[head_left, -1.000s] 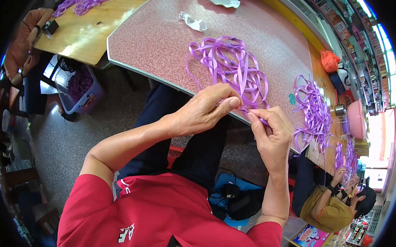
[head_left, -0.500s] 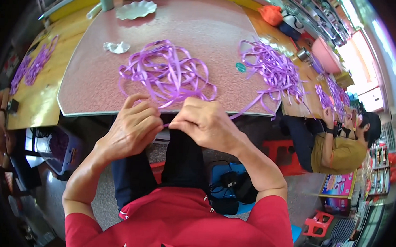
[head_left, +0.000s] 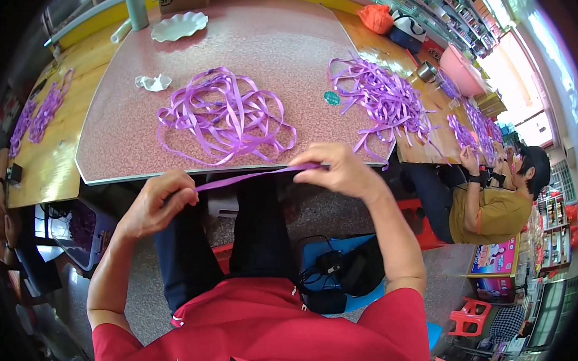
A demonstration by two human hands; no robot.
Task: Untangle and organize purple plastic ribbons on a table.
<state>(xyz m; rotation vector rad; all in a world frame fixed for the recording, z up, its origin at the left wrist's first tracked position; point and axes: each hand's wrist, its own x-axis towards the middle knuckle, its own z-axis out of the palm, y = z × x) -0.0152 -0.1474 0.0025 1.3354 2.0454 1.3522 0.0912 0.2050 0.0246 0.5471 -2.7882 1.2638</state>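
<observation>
A narrow purple ribbon (head_left: 254, 175) stretches between my two hands, over my lap just in front of the table's near edge. My left hand (head_left: 156, 204) pinches its left end between thumb and curled fingers. Farther right and a little higher, my right hand (head_left: 342, 172) grips the other end. Beyond them, a loose looped heap of purple ribbon (head_left: 239, 105) lies on the pinkish tabletop (head_left: 130, 131). To the right, a denser pile of purple ribbons (head_left: 389, 98) lies near the table's right side, with some strands hanging toward the edge.
Crumpled white tissue (head_left: 154, 82) and a scalloped white dish (head_left: 179, 27) sit on the table's far left, near a pale green cylinder (head_left: 135, 5). A co-worker (head_left: 492, 212) sits at the right, handling purple ribbons. A blue stool (head_left: 317, 253) with dark bags stands below.
My hands have moved apart, drawing the purple ribbon out between them. My left hand has shifted left and down, my right hand rightward. The whole view has shifted slightly.
</observation>
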